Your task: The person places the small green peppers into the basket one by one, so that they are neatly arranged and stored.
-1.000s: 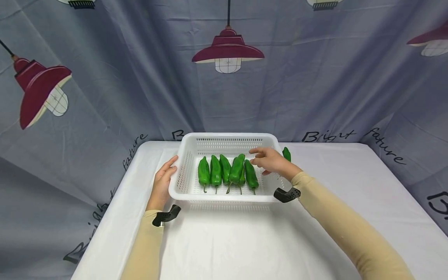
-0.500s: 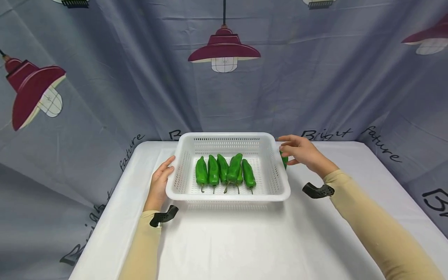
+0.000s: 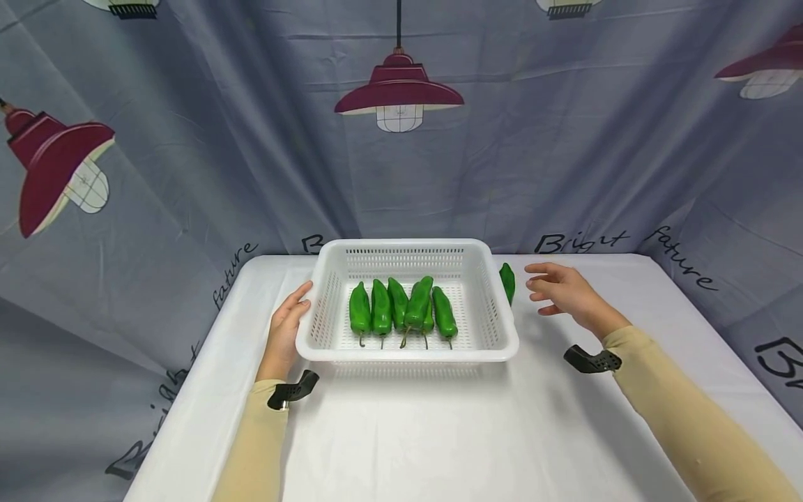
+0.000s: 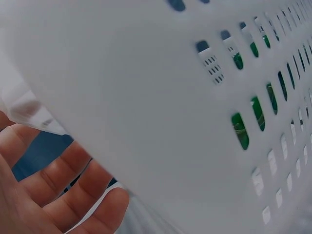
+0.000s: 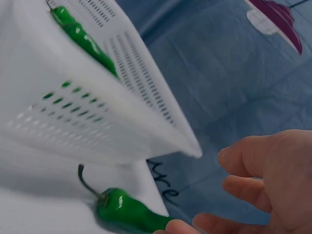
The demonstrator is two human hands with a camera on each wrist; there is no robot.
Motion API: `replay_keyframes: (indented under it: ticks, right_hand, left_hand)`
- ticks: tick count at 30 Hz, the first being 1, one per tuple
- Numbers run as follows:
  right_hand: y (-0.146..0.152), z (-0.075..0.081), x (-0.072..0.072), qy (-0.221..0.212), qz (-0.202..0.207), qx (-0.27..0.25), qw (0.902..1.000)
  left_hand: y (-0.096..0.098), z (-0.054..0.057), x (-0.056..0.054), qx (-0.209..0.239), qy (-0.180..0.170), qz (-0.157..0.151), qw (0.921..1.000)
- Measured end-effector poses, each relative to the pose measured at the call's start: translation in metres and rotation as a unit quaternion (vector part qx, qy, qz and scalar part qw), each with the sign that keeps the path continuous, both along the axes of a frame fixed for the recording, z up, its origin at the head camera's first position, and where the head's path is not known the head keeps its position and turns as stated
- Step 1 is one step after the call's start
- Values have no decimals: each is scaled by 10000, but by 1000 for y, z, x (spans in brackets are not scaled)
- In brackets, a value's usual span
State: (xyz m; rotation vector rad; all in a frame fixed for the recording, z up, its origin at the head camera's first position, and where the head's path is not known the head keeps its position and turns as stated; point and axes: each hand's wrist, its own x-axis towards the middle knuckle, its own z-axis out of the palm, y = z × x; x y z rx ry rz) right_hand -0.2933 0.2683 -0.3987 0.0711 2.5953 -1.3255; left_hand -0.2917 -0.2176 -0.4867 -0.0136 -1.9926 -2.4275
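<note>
A white perforated plastic basket [image 3: 408, 354] stands mid-table with several green peppers [image 3: 418, 303] lying side by side in it, stems towards me. Along the basket's left side rests my left hand [image 3: 285, 331], its fingers loosely extended by the wall; the left wrist view shows these fingers [image 4: 80, 180] at the basket's edge. Outside the right wall lies one more green pepper [image 3: 507, 282], partly hidden by the basket in the head view. My right hand [image 3: 567, 293] hovers just right of that pepper, fingers spread and holding nothing. The right wrist view shows its curved stem.
A white cloth covers the table [image 3: 408, 432]. Behind it hangs a grey-blue curtain [image 3: 533, 139] printed with red lamps and lettering. Each wrist carries a black camera mount [image 3: 592, 359].
My right hand has moved right, from over the basket to above the outer pepper, then slightly back off it to the right. The left hand stays by the basket.
</note>
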Motion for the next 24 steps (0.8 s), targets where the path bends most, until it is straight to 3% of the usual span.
replay_keyframes:
  ticks: [10,24]
  right_hand:
    - [6,-24,-9,-217,-315,-69,9992]
    - [1,-53,-47,-410,-439,262,9978]
  left_hand:
    - [1,-1,-1,94,96,78,9999]
    - [2,-3,-1,87,160,131,9997]
